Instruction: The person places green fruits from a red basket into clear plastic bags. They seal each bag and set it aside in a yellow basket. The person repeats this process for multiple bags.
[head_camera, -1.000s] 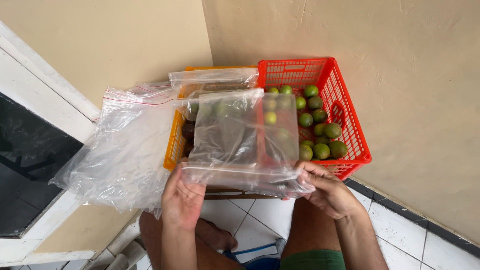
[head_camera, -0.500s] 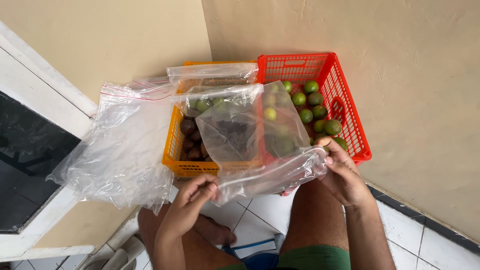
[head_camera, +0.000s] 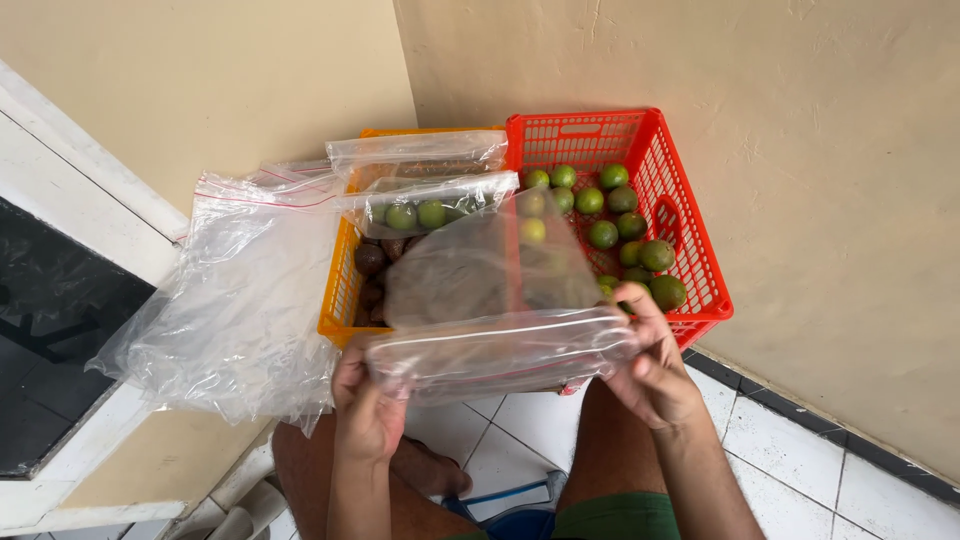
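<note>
My left hand (head_camera: 366, 405) and my right hand (head_camera: 652, 362) each grip one end of a clear plastic zip bag (head_camera: 495, 320), held level in front of me above my knees. The bag looks empty and its mouth faces me. Behind it stands a red plastic basket (head_camera: 690, 235) with several green limes (head_camera: 603, 234). An orange basket (head_camera: 340, 300) to its left holds dark brown round fruits (head_camera: 370, 260). Another clear bag (head_camera: 425, 205) with a few limes inside lies across the orange basket.
A pile of clear zip bags (head_camera: 245, 300) hangs off the orange basket's left side against a white frame. Beige walls meet in a corner behind the baskets. White floor tiles (head_camera: 780, 450) and my bare legs lie below.
My left hand, which had let go and dropped half a second ago, has come back up and grips the bag's left end. The bag is stretched level between both hands again.
</note>
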